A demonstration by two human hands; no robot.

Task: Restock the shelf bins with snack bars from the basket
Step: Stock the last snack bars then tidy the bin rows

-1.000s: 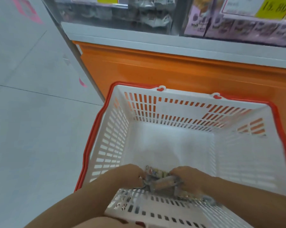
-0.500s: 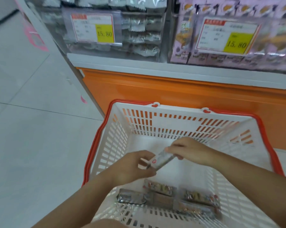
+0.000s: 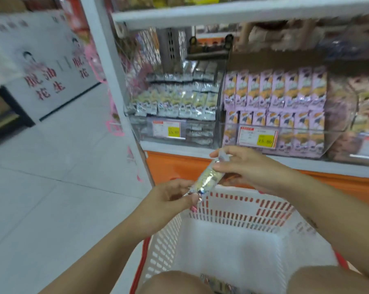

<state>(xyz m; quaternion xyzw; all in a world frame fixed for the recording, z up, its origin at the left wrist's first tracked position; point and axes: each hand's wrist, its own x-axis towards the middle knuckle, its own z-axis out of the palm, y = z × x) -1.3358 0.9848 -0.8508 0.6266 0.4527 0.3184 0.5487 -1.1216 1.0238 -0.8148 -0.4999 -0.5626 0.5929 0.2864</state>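
Since half a second ago the snack bar has come up out of the basket, and the view has lifted to the shelf bins. The snack bar (image 3: pixel 209 177) now hangs tilted above the basket's far rim. The left hand (image 3: pixel 173 196) pinches its lower end at 7 o'clock, and the right hand (image 3: pixel 249 168) pinches its upper end at 1 o'clock.

The wrapper is crinkly foil, silver with a yellowish panel, slim and pillow-shaped with flat crimped ends, so it will likely slip if held only by a seam. It looks closest to the silver packs (image 3: pixel 179 107) in the clear-fronted left bin (image 3: pixel 198 132) at 11 o'clock, not the purple packs (image 3: pixel 274 96) at 1 o'clock. A good move would be to let one hand take the body, carry it over the clear front wall and lay it in line with the rows.

At 6 o'clock sits the white slotted plastic basket (image 3: pixel 243 213) with a red rim, with a few blurred bars (image 3: pixel 219 283) on its bottom.
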